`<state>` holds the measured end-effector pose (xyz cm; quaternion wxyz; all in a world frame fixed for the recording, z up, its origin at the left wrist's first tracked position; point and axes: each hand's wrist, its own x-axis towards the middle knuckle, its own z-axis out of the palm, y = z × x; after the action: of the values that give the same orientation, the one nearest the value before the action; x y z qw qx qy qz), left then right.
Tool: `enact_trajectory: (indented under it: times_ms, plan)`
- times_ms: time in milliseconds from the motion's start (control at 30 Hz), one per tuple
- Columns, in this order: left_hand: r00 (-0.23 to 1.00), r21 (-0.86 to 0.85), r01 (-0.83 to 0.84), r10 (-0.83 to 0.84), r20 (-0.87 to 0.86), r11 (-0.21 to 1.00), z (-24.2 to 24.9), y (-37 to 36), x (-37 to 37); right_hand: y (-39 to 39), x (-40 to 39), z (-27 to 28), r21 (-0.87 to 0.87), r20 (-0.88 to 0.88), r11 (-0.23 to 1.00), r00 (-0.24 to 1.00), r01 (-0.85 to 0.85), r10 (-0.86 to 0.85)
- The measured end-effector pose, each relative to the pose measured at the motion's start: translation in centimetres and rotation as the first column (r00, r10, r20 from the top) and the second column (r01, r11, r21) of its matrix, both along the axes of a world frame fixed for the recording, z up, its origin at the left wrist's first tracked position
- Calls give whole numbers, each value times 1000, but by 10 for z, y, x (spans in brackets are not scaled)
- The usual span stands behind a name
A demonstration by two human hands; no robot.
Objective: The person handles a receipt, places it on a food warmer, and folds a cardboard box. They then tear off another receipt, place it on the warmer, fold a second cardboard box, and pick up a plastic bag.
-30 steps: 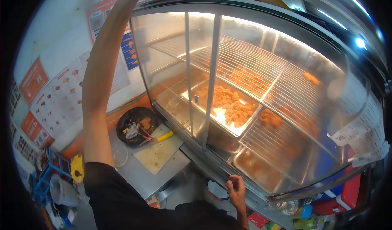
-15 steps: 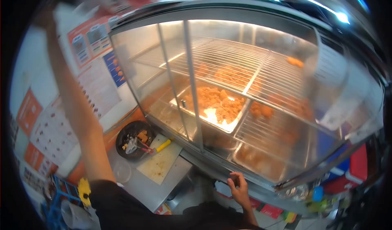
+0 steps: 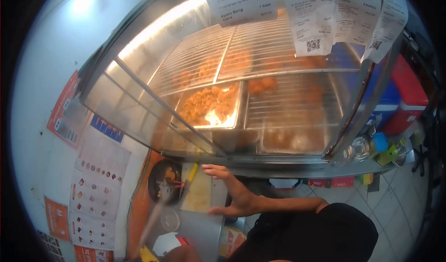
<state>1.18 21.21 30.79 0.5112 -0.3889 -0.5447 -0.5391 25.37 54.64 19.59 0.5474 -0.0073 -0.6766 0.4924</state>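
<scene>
My right hand point(image 3: 232, 194) reaches left over the worktop, fingers spread and nothing in them. Below it lies a pale cutting board point(image 3: 199, 199) with a yellow handle point(image 3: 191, 172) across its upper edge. At the bottom edge my left hand point(image 3: 185, 253) is blurred and partly cut off, at a white and red paper box point(image 3: 168, 243) it seems to hold. A black pan point(image 3: 158, 180) with brown fried pieces and a red-handled tool stands left of the board. Near the box sits a clear round container point(image 3: 170, 220).
A glass display case point(image 3: 223, 157) with wire racks and trays of fried food point(image 3: 209, 104) rises ahead. Paper receipts point(image 3: 311, 20) hang on its front. Red and blue coolers point(image 3: 409, 94) stand right. Printed posters point(image 3: 97, 187) cover the left wall.
My left hand has come down from high on the left, bringing the red and white item to the worktop. My right hand has moved left, fingers spreading. The view has turned right.
</scene>
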Motion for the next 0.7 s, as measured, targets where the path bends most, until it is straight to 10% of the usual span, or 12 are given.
enact_trajectory:
  times_ms: [133,200,300,400,467,600,700]
  plan:
    - [971,-146,137,-105,213,980,-45,31,44,-12,2,-19,48,84,939,938,-342,337]
    - [856,-215,342,-208,474,915,-53,70,72,-10,8,-47,-399,185,482,446,-780,876]
    - [789,-165,228,-83,609,960,-95,50,56,-19,34,-61,-543,-125,313,444,-779,887]
    - [712,-130,52,54,700,990,-101,68,76,-14,60,-82,-562,136,479,497,-674,857]
    - [479,179,314,-318,818,932,-97,84,86,-10,78,-87,-667,145,409,430,-623,891]
    - [273,57,739,-376,885,671,-118,103,102,2,109,-82,-736,75,463,621,-494,780]
    - [268,60,747,-382,884,662,-163,109,112,15,123,-92,-718,94,527,687,-454,720]
